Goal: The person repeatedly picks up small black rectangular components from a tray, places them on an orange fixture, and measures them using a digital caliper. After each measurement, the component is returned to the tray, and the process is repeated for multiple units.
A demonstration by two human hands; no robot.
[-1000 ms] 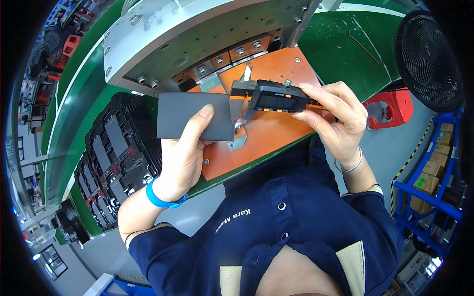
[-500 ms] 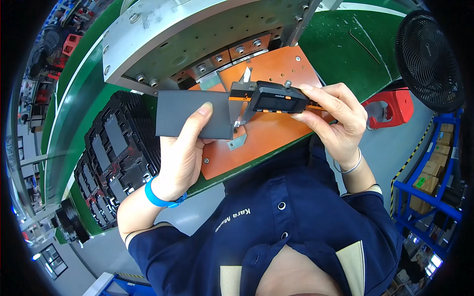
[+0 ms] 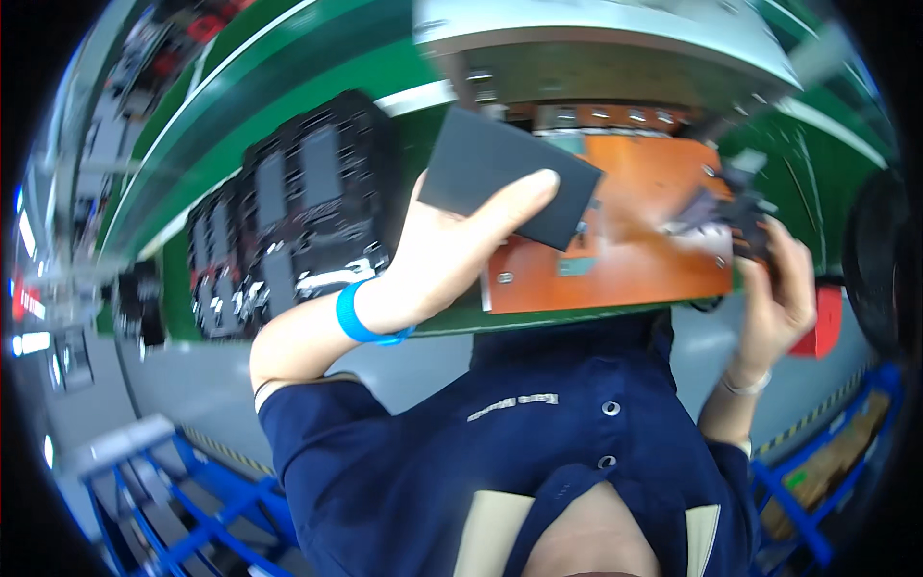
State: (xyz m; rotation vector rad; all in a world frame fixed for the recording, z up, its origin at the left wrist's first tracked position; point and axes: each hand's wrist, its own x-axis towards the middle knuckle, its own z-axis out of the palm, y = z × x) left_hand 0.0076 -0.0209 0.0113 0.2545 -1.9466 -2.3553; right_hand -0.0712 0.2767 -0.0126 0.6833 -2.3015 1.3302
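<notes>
A flat, dark grey rectangular plate (image 3: 495, 163) is gripped at its lower side by my left hand (image 3: 466, 236), thumb lying on its face. It is tilted and held over the left part of the orange fixture board (image 3: 635, 212). My right hand (image 3: 784, 284) grips a digital caliper (image 3: 745, 216) at the board's right edge. Motion smears the caliper, so its jaws are unclear. Plate and caliper are apart.
Black trays (image 3: 308, 192) with grey pieces stand on the green bench to the left. A metal press frame (image 3: 606, 48) rises behind the board. At the right are a black fan (image 3: 880, 260), a red object (image 3: 819, 322) and a blue rack (image 3: 822, 500).
The caliper has come away from the plate and moved right with my right hand. My left hand has tilted the plate. The whole view has turned, shifting the bench and trays.
</notes>
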